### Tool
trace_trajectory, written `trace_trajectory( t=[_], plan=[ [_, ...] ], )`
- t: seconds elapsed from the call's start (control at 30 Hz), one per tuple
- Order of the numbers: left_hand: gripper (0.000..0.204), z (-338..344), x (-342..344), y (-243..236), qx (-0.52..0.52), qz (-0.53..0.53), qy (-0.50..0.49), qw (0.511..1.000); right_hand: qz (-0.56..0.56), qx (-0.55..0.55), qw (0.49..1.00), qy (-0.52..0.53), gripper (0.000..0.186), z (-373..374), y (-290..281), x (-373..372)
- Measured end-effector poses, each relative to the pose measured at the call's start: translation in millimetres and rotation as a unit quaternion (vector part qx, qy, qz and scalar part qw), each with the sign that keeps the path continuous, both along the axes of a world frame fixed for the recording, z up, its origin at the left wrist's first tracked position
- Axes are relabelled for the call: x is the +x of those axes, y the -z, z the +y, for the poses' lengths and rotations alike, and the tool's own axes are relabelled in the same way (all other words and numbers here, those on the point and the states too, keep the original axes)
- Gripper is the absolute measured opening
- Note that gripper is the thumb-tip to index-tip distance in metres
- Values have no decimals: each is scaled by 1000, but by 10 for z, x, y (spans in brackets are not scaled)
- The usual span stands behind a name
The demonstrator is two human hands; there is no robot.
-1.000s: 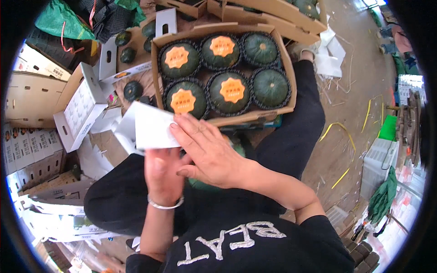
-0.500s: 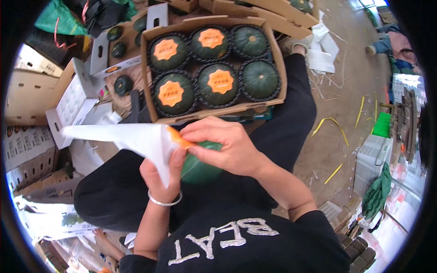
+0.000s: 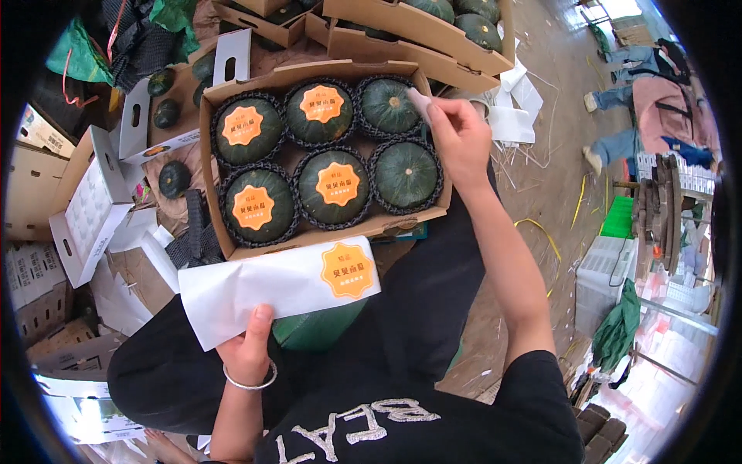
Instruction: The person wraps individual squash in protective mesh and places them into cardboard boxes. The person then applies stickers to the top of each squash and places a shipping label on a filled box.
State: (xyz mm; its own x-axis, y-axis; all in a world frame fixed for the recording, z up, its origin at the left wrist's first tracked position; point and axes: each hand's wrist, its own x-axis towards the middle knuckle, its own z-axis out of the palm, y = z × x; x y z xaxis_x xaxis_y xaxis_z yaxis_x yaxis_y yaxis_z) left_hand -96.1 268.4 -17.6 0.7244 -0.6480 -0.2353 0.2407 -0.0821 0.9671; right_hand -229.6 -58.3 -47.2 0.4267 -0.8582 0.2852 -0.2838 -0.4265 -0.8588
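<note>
My left hand (image 3: pixel 244 348) grips the white backing sheet (image 3: pixel 239 294), which bears an orange scalloped sticker (image 3: pixel 347 269) at its right. My right hand (image 3: pixel 462 143) pinches a pale sticker (image 3: pixel 422 106) at the right edge of the upper-right pumpkin (image 3: pixel 384 112). Six dark green pumpkins, each in a black net sleeve, sit in a cardboard box (image 3: pixel 423 218) beyond the sheet. Several carry orange scalloped stickers; the upper-right one and the lower-right pumpkin (image 3: pixel 406 174) show none.
More boxed pumpkins (image 3: pixel 479 32) stand behind. White cartons (image 3: pixel 93 213) and a loose pumpkin (image 3: pixel 175 179) lie at the left. Other people's legs (image 3: pixel 618 100) show at the upper right, with a white crate (image 3: pixel 599 286), a green cloth (image 3: pixel 616 329) and yellow strapping (image 3: pixel 545 240) at the right.
My right hand has left the sheet and moved up and right to the box with a sticker. My left hand has lowered slightly with the sheet, now flattened, its orange sticker facing up.
</note>
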Motion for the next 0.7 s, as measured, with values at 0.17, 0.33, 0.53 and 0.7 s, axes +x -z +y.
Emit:
trace_trajectory(
  t=[0.17, 0.33, 0.53, 0.7],
  plan=[
    [47, -77, 0, 53, 5, 20, -38, 999, 166, -407, 877, -195, 13, -346, 368, 201],
    [50, -163, 62, 123, 14, 12, -51, 999, 225, -369, 873, -227, 16, -192, 345, 68],
    [49, -119, 110, 172, -51, 44, -75, 995, 463, -184, 856, -137, 81, -83, 253, 574],
    [23, 69, 357, 787, -126, 31, -34, 991, 530, -146, 826, -124, 65, 234, 242, 540]
  ],
)
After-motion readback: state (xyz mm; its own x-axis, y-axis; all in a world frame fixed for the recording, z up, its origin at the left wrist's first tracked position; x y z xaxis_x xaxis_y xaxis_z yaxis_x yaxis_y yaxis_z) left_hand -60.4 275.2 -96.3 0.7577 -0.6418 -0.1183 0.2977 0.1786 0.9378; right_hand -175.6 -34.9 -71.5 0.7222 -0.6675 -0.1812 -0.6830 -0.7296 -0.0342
